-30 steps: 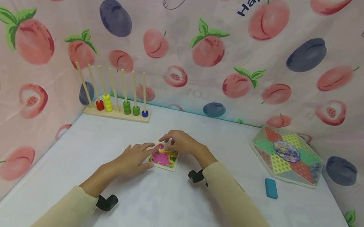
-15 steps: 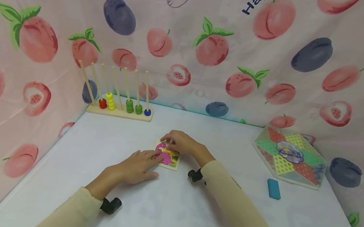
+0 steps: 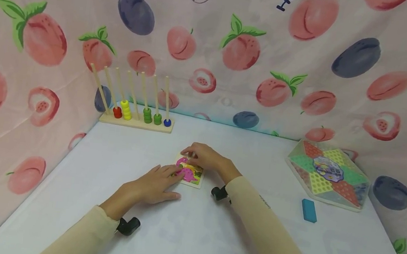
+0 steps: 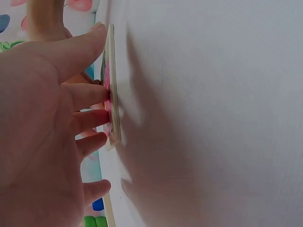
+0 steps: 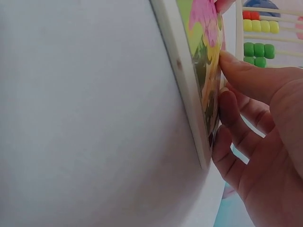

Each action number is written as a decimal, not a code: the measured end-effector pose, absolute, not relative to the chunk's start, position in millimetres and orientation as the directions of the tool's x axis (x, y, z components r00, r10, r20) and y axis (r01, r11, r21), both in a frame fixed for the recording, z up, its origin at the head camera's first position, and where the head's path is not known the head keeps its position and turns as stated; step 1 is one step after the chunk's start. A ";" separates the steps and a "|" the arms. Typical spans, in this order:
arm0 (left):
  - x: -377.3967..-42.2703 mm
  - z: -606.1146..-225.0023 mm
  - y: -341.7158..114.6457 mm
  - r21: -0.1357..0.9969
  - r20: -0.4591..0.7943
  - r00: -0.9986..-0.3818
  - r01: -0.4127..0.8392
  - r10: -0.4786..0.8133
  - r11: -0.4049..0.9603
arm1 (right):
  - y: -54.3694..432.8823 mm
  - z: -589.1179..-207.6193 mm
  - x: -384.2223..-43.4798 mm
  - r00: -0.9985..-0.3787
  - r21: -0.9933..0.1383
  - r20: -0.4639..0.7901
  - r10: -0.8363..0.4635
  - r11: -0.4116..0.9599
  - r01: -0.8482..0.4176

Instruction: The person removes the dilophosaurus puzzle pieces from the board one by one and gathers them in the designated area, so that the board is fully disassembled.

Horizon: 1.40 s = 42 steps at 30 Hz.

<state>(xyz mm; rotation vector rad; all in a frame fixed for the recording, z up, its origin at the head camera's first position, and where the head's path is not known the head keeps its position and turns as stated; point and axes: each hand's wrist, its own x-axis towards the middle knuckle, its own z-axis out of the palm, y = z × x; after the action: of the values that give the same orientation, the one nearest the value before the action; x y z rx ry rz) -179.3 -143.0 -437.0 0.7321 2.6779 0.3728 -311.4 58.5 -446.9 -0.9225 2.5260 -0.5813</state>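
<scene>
A small square jigsaw puzzle (image 3: 190,175) with a pink dinosaur picture and a pale wooden frame lies flat on the white table. My left hand (image 3: 155,184) reaches in from the left, fingers extended, fingertips on the dinosaur; its thumb points right, just below the puzzle's near edge. In the left wrist view, the fingertips meet the picture beside the thin frame (image 4: 113,94). My right hand (image 3: 207,159) grips the puzzle's far side with bent fingers, the thumb (image 5: 241,71) on the picture and the other fingers curled along the edge. These fingers partly hide the picture's top.
At the back left stands a wooden counting rack (image 3: 135,123) with upright pegs and colored beads. A hexagonal game box (image 3: 328,171) lies at the right, with a blue block (image 3: 309,210) in front of it. Fruit-printed cloth (image 3: 210,54) hangs behind the table.
My left hand has moved rightward, its fingertips now farther over the dinosaur picture. The right hand stays at the far edge with slight finger movement. The head view has shifted a little.
</scene>
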 end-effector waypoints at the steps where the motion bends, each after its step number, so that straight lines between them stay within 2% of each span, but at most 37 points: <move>1: -178.6 -435.9 -142.4 0.336 -0.255 -0.810 0.438 0.528 0.834 | 58.4 -447.1 -311.7 -0.707 -0.500 -0.214 -0.674 0.697 -0.514; 12: -179.3 -438.5 -139.4 0.295 -0.267 -0.823 0.426 0.502 0.855 | 58.6 -446.7 -315.4 -0.707 -0.501 -0.205 -0.677 0.693 -0.518; 20: -184.2 -435.9 -140.5 0.262 -0.271 -0.826 0.431 0.494 0.863 | 54.9 -442.4 -319.0 -0.680 -0.458 -0.203 -0.704 0.682 -0.570; 24: -184.7 -435.1 -140.4 0.243 -0.274 -0.822 0.442 0.499 0.863 | 55.2 -442.4 -318.6 -0.689 -0.466 -0.216 -0.692 0.693 -0.550; 42: -187.4 -436.7 -141.6 0.267 -0.250 -0.813 0.463 0.525 0.845 | 51.8 -441.9 -325.4 -0.669 -0.488 -0.261 -0.696 0.693 -0.530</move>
<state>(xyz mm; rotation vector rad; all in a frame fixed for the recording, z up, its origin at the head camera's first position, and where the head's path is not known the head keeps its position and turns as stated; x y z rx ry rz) -187.4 -141.6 -436.7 0.7454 2.7078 0.2783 -325.4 51.8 -441.9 -0.9495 2.4733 -0.5236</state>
